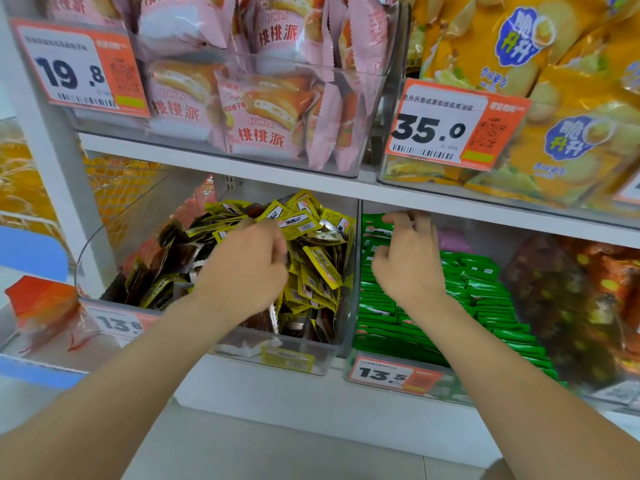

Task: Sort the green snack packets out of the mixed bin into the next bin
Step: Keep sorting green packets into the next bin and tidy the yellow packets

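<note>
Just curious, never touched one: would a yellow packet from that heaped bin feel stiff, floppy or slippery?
Probably floppy: the yellow packets lie bent and tilted every way in the heap. Likely light, being thin and flat. Their glossy wrappers glint, so one may well slide off its neighbours or slip when pinched.

Two white shelves carried the lot! The upper shelf (221, 168) bore a clear pink-packet bin (346, 168) and, just beside it on the right, a clear yellow-bag bin (385, 174). The lower shelf (277, 403) held the mixed bin (242, 344) of yellow and brown packets, the green-packet bin (457, 389) just beside it, and a dark-packet bin (609, 393) further right.
</note>
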Tool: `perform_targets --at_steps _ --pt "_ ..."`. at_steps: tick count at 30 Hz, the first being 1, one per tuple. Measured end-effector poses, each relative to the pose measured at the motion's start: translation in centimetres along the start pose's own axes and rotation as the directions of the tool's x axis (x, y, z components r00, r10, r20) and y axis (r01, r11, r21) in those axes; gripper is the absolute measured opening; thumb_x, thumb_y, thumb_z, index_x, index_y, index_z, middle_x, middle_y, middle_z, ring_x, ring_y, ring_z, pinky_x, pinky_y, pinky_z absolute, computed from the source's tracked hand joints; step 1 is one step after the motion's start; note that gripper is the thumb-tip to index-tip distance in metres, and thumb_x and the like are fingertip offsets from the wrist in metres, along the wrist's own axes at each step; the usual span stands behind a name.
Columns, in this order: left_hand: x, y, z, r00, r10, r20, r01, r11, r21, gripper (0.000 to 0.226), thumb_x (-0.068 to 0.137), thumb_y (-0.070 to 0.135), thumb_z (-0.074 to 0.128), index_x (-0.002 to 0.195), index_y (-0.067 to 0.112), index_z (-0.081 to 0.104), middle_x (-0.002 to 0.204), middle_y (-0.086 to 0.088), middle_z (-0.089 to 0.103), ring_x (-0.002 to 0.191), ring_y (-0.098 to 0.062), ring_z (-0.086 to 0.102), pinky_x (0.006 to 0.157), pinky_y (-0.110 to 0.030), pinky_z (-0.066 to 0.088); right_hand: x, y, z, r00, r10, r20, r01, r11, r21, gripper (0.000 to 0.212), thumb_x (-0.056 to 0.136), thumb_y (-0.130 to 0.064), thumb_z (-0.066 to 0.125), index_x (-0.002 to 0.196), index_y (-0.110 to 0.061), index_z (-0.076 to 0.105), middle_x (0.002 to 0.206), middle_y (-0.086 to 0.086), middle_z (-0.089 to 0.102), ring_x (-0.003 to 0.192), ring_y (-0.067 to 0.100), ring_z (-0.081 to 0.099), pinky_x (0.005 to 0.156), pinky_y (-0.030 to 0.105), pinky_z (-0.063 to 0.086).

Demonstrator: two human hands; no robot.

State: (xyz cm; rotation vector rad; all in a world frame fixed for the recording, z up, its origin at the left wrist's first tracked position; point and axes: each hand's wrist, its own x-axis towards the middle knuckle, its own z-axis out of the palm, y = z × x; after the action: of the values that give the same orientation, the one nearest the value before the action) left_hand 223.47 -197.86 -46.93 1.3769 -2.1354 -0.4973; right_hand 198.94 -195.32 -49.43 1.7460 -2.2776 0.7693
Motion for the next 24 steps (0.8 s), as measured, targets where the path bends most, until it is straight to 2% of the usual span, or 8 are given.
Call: perform_targets --at_steps 4,8,12,14,17,19,21,24 --pt "0.9 -4.0 -2.6 0.960 -0.202 0.192 0.131 0.934 0.331 0.036 0.085 -0.005 0.059 0.115 0.012 0.065 0.122 -0.013 0.057 0.111 -0.033 0.060 0.089 -0.045 0.055 -1.4 -3.2 -1.7 1.000 -0.004 -0.027 0.012 0.950 0.313 0.030 0.084 0.002 0.053 0.105 -0.017 0.061 0.105 0.009 0.059 0.100 0.025 0.056 0.080 0.032 0.037" --pt "1.7 -6.3 -3.5 0.859 -0.279 0.430 0.117 0.924 0.365 0.063 0.088 0.023 0.078 0.144 0.013 0.053 0.143 -0.008 0.055 0.128 -0.028 0.055 0.098 -0.037 0.051 -3.6 -8.2 -3.0 0.970 -0.245 0.003 0.228 0.908 0.351 0.024 0.084 -0.002 0.055 0.087 -0.024 0.064 0.089 -0.008 0.056 0.087 0.010 0.051 0.076 0.014 0.035" --pt "2.0 -7.4 -2.7 0.876 -0.245 0.415 0.031 0.888 0.459 0.069 0.066 0.048 0.087 0.123 0.016 0.064 0.121 -0.001 0.064 0.108 -0.027 0.063 0.088 -0.043 0.057 -4.4 -12.5 -1.2 0.843 -0.517 0.146 0.462 0.836 0.295 0.018 0.090 -0.010 0.060 0.102 -0.021 0.069 0.100 -0.007 0.060 0.094 0.011 0.056 0.081 0.023 0.042" --pt "2.1 -7.8 -2.3 0.892 -0.236 0.386 0.014 0.867 0.498 0.064 0.062 0.050 0.085 0.114 0.019 0.064 0.110 0.002 0.066 0.102 -0.026 0.065 0.084 -0.045 0.056 -4.3 -14.2 0.4 0.822 -0.524 0.223 0.477 0.847 0.233 0.017 0.096 -0.028 0.062 0.111 -0.020 0.066 0.106 -0.002 0.063 0.100 0.018 0.060 0.078 0.030 0.049" --pt "2.4 -8.2 -2.3 0.862 -0.250 0.440 0.000 0.869 0.494 0.062 0.066 0.047 0.089 0.111 0.019 0.056 0.109 0.003 0.059 0.104 -0.025 0.056 0.088 -0.049 0.048 -4.0 -15.3 2.3 0.827 -0.422 0.372 0.447 0.894 0.022 0.040 0.092 -0.050 0.066 0.111 -0.016 0.060 0.104 0.006 0.064 0.098 0.029 0.062 0.067 0.035 0.045" --pt "2.6 -8.6 -2.8 0.855 -0.225 0.467 -0.008 0.895 0.446 0.055 0.070 0.044 0.087 0.107 0.020 0.053 0.103 0.004 0.053 0.098 -0.022 0.051 0.090 -0.049 0.050 -3.4 -15.4 2.5 0.831 -0.388 0.400 0.442 0.896 -0.049 0.026 0.090 -0.034 0.072 0.103 -0.016 0.058 0.100 0.008 0.060 0.093 0.032 0.063 0.066 0.035 0.040" --pt "2.5 -8.9 -3.2 0.870 -0.186 0.457 0.024 0.941 0.336 0.043 0.079 0.040 0.079 0.098 0.008 0.058 0.090 0.002 0.052 0.082 -0.020 0.051 0.075 -0.041 0.049 -2.6 -14.9 2.5 0.831 -0.347 0.435 0.403 0.915 -0.040 0.023 0.087 -0.015 0.072 0.089 -0.014 0.049 0.084 0.004 0.051 0.078 0.032 0.056 0.064 0.035 0.040" --pt "2.1 -9.2 -3.9 0.899 -0.098 0.427 0.005 0.977 0.213 0.027 0.092 0.033 0.069 0.095 0.006 0.068 0.083 -0.003 0.062 0.075 -0.021 0.056 0.063 -0.036 0.045 -1.8 -14.4 2.3 0.810 -0.314 0.495 0.330 0.942 0.059 0.016 0.076 -0.007 0.069 0.079 -0.009 0.053 0.070 0.006 0.055 0.069 0.033 0.058 0.062 0.039 0.054"
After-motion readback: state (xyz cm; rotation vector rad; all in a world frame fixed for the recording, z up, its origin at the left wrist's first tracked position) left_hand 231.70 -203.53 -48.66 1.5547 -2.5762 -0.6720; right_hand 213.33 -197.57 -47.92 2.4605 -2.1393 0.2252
